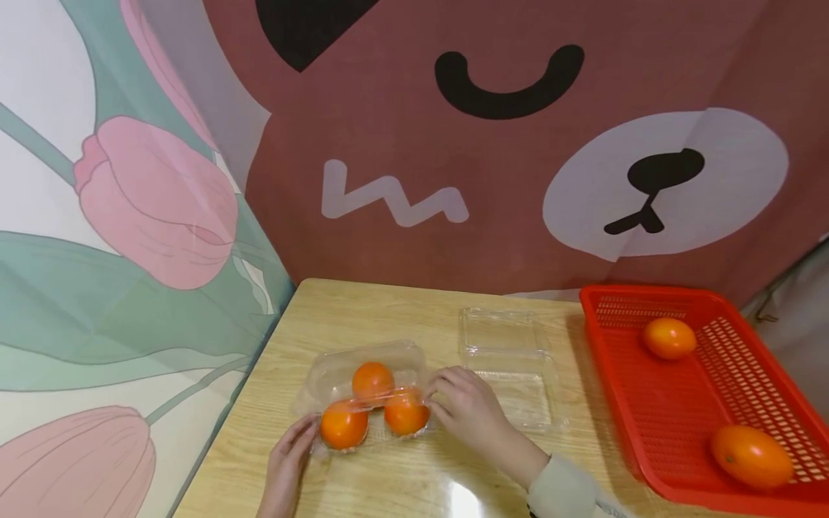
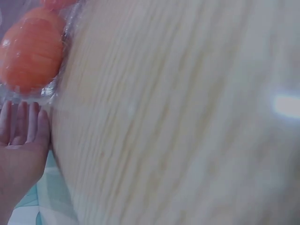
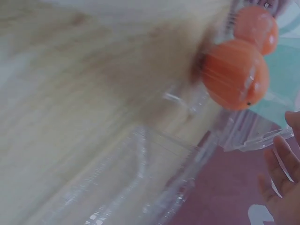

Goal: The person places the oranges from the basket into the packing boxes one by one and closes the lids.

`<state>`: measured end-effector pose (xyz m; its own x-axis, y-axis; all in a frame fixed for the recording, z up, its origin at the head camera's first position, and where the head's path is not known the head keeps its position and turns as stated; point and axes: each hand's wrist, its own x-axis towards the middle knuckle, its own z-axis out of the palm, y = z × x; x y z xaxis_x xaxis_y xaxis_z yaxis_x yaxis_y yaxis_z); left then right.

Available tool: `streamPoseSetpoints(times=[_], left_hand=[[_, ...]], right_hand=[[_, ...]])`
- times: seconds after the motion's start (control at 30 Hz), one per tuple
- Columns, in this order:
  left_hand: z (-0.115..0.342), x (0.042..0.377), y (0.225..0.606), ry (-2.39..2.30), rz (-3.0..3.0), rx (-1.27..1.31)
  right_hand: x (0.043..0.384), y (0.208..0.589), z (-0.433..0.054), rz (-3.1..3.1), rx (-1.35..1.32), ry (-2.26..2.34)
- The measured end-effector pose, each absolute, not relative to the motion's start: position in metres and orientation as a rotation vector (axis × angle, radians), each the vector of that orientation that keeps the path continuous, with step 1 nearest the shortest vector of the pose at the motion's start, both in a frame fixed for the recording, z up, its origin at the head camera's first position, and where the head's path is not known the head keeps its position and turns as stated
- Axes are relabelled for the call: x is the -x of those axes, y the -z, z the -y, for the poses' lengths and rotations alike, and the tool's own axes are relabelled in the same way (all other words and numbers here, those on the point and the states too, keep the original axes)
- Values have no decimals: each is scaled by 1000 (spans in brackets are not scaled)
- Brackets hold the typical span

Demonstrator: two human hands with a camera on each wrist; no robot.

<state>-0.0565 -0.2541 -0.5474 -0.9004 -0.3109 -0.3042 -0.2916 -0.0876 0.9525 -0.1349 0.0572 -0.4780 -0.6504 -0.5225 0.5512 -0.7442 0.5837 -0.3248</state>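
Observation:
A clear plastic clamshell box [image 1: 382, 440] holds three oranges; its hinged lid [image 1: 330, 370] slopes partway over them. One orange [image 1: 344, 425] sits front left, another [image 1: 406, 411] front right, and the third [image 1: 372, 381] shows behind through the plastic. My left hand [image 1: 289, 460] is at the box's left end, its nearly straight fingers [image 2: 21, 124] against the plastic. On the opposite side my right hand [image 1: 469, 406] pinches the lid's right edge between thumb and fingers. The right wrist view shows the lid's edge between thumb and fingers [image 3: 281, 164].
A second clear clamshell [image 1: 505, 342] lies open and flat behind my right hand. To the right stands a red plastic basket [image 1: 654, 410] with two oranges inside, one at the back [image 1: 670, 338] and one in front [image 1: 751, 456]. Printed curtains [image 1: 401, 259] border the wooden table.

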Motion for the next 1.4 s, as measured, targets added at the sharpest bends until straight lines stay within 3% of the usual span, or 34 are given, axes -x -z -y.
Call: streamPoseSetpoints(times=[0.4, 0.67, 0.93, 1.4], left_hand=[[272, 43, 535, 2361, 2242, -588], [268, 40, 522, 2305, 2340, -685], [266, 39, 520, 2199, 2391, -747], [271, 41, 515, 2484, 2426, -620]], right_hand=[[124, 504, -65, 2515, -1033, -676], [114, 507, -64, 2639, -930, -781], [105, 495, -59, 2859, -542, -1368], [95, 498, -46, 2659, -181, -2337]])
